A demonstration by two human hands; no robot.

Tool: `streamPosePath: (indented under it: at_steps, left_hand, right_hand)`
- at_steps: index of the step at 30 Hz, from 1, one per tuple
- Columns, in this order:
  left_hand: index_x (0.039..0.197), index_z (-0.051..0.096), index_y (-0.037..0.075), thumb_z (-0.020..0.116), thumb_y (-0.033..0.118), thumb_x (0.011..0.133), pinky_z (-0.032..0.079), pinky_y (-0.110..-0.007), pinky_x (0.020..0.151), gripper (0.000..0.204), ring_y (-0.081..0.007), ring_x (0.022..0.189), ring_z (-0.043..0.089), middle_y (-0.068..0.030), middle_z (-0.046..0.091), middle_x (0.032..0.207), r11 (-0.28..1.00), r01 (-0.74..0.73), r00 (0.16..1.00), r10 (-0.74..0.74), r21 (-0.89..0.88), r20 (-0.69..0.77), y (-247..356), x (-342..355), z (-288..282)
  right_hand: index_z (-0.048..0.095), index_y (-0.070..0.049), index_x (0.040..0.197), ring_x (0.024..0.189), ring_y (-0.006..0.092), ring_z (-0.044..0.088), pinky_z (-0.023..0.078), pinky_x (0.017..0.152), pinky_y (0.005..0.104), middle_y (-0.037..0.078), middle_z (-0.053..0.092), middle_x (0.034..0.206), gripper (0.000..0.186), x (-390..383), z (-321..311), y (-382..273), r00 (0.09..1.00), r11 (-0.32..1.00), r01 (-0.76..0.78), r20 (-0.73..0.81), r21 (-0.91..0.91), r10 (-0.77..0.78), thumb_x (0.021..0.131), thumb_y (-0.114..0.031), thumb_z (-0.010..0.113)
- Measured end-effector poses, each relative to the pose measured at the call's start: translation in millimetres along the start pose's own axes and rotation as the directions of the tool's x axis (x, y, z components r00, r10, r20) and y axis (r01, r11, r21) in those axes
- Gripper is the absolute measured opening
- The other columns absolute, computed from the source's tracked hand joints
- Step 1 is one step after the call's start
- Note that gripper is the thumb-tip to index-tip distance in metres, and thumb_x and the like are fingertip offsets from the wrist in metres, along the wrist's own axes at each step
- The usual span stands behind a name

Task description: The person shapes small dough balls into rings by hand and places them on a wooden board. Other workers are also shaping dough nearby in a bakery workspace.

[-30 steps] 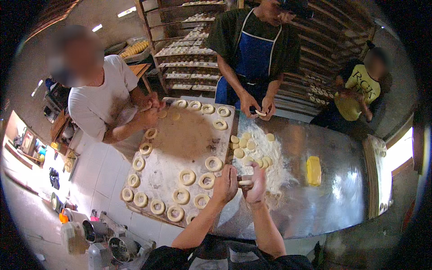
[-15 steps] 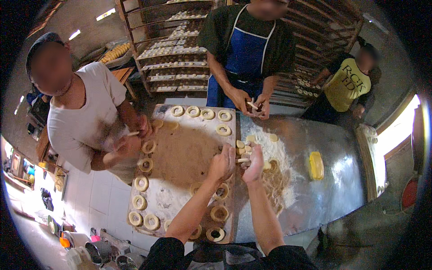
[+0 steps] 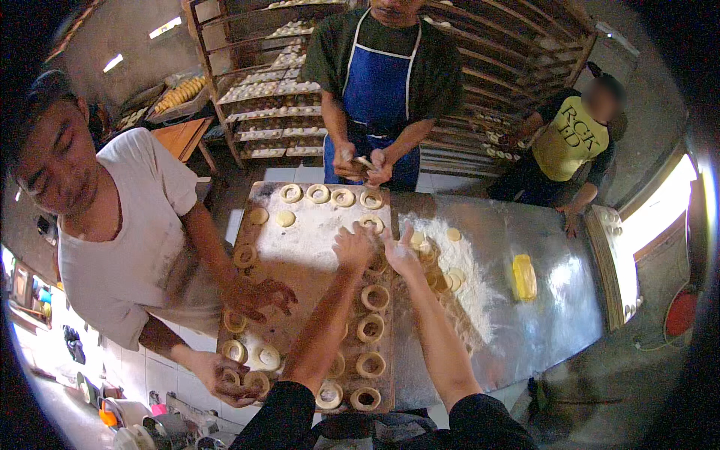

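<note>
My left hand [image 3: 355, 247] is over the right part of a floured board [image 3: 289, 244], its fingers spread and nothing seen in them. Beside it my right hand [image 3: 402, 252] is above the seam between board and metal table, fingers stretched out and apart. A dough ring [image 3: 370, 221] lies just beyond my fingertips, and another, partly hidden, lies under my hands. More pale dough rings [image 3: 375, 298] run down the board's right side toward me. Flat dough rounds [image 3: 453, 280] and small dough pieces lie in flour to the right of my right hand.
A yellow block [image 3: 524, 277] sits on the metal table [image 3: 547, 322]. At the left, a person in a white shirt has a hand [image 3: 231, 381] at dough rings. Across the board, a person in a blue apron holds dough [image 3: 363, 162]. Racks [image 3: 277, 112] hold trays of dough.
My hands, earlier together around a piece of dough, have parted, emptied and moved slightly farther away. The person at left has leaned in and reached over the board. Two dough rounds now show at far left.
</note>
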State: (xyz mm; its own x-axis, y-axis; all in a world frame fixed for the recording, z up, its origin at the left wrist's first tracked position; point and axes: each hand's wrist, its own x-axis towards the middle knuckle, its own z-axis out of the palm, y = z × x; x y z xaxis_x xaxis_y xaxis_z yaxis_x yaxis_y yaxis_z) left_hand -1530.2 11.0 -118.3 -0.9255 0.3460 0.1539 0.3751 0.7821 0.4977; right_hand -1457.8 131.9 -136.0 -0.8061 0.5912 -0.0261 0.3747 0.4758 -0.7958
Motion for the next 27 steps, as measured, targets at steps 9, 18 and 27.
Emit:
streamPosePath:
  at_steps: [9,18,27]
  left_hand:
    - [0.139,0.038,0.013,0.079,0.028,0.077,0.047,-0.061,0.088,0.075,-0.0454,0.113,0.055,-0.0242,0.048,0.124,0.999,-0.035,0.957,0.026,0.027,0.287,-22,-18,-19]
    - [0.146,0.035,0.015,0.078,0.025,0.078,0.043,-0.061,0.097,0.081,-0.0434,0.119,0.051,-0.0224,0.045,0.130,0.976,-0.207,0.911,0.164,0.076,0.378,-8,-56,-68]
    - [0.150,0.030,0.006,0.074,0.025,0.079,0.033,-0.056,0.111,0.085,-0.0459,0.134,0.040,-0.0286,0.040,0.145,0.953,-0.299,0.882,0.295,-0.048,0.368,-29,-99,-57]
  right_hand:
    - [0.012,-0.015,0.153,0.105,0.0493,0.061,0.049,0.091,0.0568,0.031,0.059,0.122,0.095,-26,-10,-8,0.995,0.952,0.051,0.094,-0.301,-0.024,0.081,-0.033,0.071]
    - [0.000,-0.009,0.157,0.142,0.0520,0.025,0.022,0.118,0.0538,0.034,0.035,0.148,0.107,-71,-19,9,0.898,0.948,0.287,0.384,-0.140,-0.215,0.078,-0.023,0.070]
    - [0.011,0.003,0.150,0.133,0.0523,0.034,0.031,0.112,0.0570,0.033,0.033,0.144,0.112,-97,3,41,0.875,0.810,0.482,0.135,-0.334,-0.465,0.073,-0.035,0.083]
